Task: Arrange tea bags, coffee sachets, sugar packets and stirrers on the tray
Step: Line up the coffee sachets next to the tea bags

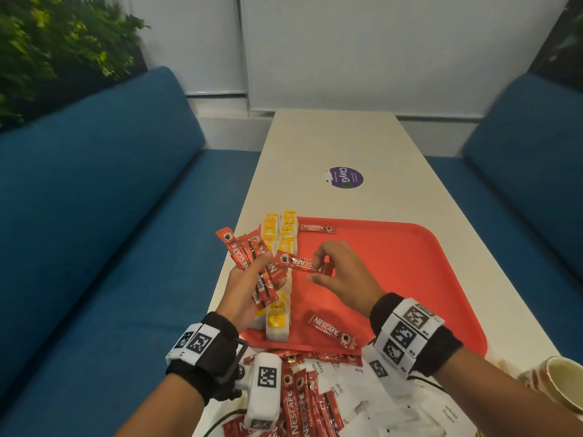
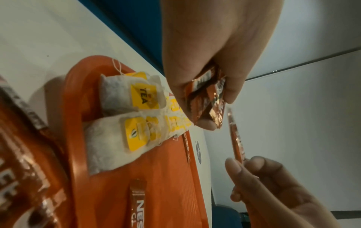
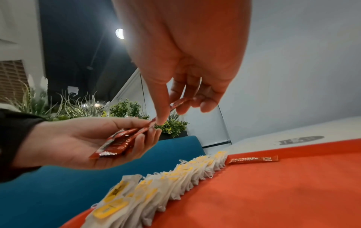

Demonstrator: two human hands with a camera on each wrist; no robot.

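Holding a fanned bunch of Nescafe sachets (image 1: 252,263) in my left hand (image 1: 241,294), fingers curled round them, palm up, just above the left edge of the red tray (image 1: 410,247). My right hand (image 1: 340,279) pinches one single Nescafe sachet (image 1: 299,262) btwn thumb and fingertips; its far end lies across the top of the bunch, so the two hands nearly meet over the tray. In the right wrist view the pinch shows from below, w/ the sachet's foil end poking out by the thumb.

On the tray: a row of tea bags (image 1: 277,320) w/ yellow tags runs along the left side, front to back, overlapping like shingles. One sachet at the back (image 1: 317,228) lies flat near the far rim, just right of the last tea bags. Another sachet at the front (image 1: 332,331) lies flat and angled near the front rim, apart from the tea bags.

Off the tray, at the near end of the white table (image 1: 362,146): a loose pile of more Nescafe sachets (image 1: 299,402) and, right of it, white sugar packets (image 1: 362,402), partly under my wrists. A paper cup (image 1: 564,383) sits at the near right corner; contents unclear. A purple round sticker (image 1: 345,177) is on the tabletop beyond the tray. Blue sofas (image 1: 94,216) flank the table both sides.
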